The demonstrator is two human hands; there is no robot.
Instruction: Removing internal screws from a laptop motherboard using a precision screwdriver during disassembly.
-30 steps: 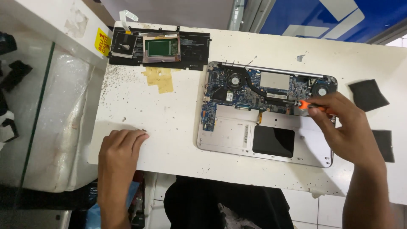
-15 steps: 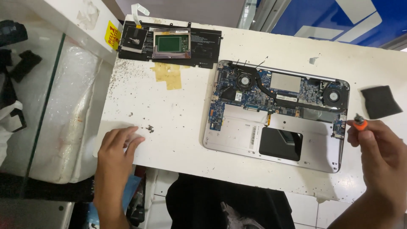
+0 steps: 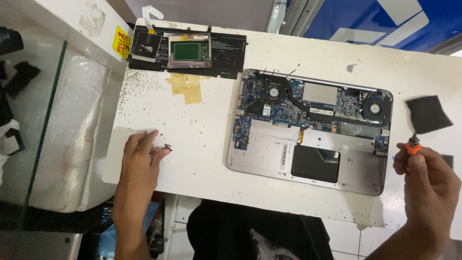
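Your right hand (image 3: 428,178) is closed around the orange-tipped screwdriver (image 3: 412,144), just right of the opened laptop (image 3: 308,130) on the table (image 3: 202,120). Your left hand (image 3: 139,156) rests open, fingertips at the small loose screws (image 3: 166,147). You seem to be sorting removed screws; handle them precisely.

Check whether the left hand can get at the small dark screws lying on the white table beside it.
Probably yes: the left hand rests flat on the white table, fingertips right beside the small dark screws, with nothing between them.

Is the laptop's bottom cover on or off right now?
Off: the laptop lies with its circuit board, both fans and heat pipe exposed.
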